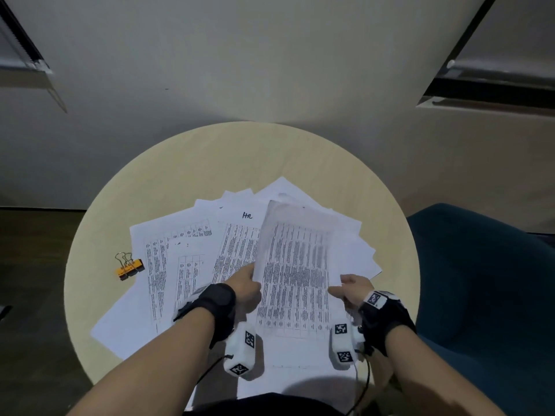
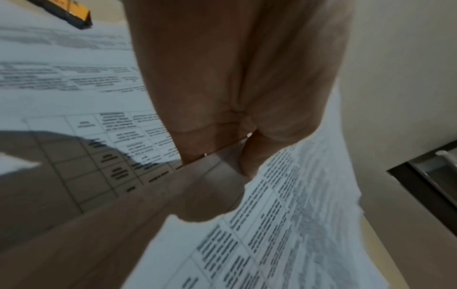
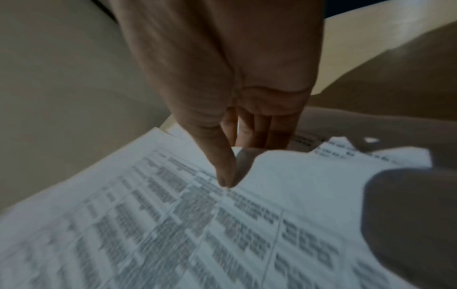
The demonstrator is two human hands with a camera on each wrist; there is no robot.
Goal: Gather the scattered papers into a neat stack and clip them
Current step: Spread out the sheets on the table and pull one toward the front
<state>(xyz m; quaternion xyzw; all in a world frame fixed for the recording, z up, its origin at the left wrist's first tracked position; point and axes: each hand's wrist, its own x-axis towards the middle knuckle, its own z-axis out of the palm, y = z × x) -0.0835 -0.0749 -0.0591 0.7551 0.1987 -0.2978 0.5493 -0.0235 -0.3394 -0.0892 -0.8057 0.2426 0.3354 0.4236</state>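
1. I see the round table (image 1: 186, 163) directly ahead of me, with a chair (image 1: 486, 280) to its right.
2. The scattered papers (image 1: 168, 265) lie fanned and overlapping across the table's middle and near side.
3. The binder clip (image 1: 128, 267) sits on the bare table just left of the papers, close to their left edge.
4. One printed sheet (image 1: 295, 274) lies over the right part of the spread.
5. My left hand (image 1: 247, 288) is at that sheet's left edge, my right hand (image 1: 354, 288) at its right edge.
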